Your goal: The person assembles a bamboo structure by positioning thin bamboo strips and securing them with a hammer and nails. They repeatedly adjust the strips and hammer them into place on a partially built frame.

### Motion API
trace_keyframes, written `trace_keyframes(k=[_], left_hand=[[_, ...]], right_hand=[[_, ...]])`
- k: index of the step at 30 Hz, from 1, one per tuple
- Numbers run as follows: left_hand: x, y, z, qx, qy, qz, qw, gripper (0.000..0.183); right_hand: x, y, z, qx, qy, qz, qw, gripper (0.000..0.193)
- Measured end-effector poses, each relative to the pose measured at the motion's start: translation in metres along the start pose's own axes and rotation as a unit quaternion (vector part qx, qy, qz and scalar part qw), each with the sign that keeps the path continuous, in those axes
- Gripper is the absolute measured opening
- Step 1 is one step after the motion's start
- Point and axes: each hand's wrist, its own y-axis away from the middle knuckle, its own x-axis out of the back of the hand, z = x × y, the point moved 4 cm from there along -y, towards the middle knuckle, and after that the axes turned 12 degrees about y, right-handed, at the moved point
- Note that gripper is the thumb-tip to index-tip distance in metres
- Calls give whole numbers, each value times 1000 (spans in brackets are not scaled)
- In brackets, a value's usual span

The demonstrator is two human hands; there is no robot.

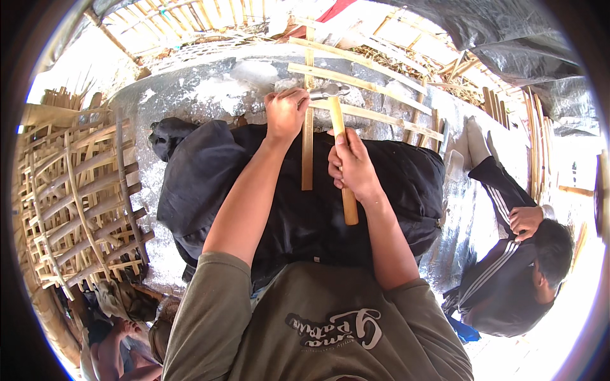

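My right hand (353, 164) is wrapped around the pale wooden handle of a hammer (349, 206). The hammer's metal head lies over a slatted wooden frame, close to my left fingers. My left hand (287, 113) is closed at the frame's near crossing, where a cross slat (381, 119) meets a long upright slat (307, 152); the hand covers that cross slat's end. Whether a nail is between the fingers cannot be made out. Two more cross slats (362, 82) lie farther off, parallel. The upright slat's near end reaches over black cloth (267, 216) across my lap.
A woven bamboo lattice (76, 203) stands at the left. At the right sits a person in dark clothes (502, 279), legs stretched toward the frame. Part of another person (111, 349) shows at the lower left. A worn silvery sheet (190, 92) covers the surface ahead.
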Motion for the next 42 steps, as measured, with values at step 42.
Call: trace_keyframes(k=[42], left_hand=[[0, 2, -2, -16, -8, 5, 1000, 4]], right_hand=[[-5, -11, 10, 215, 474, 207, 828, 39]])
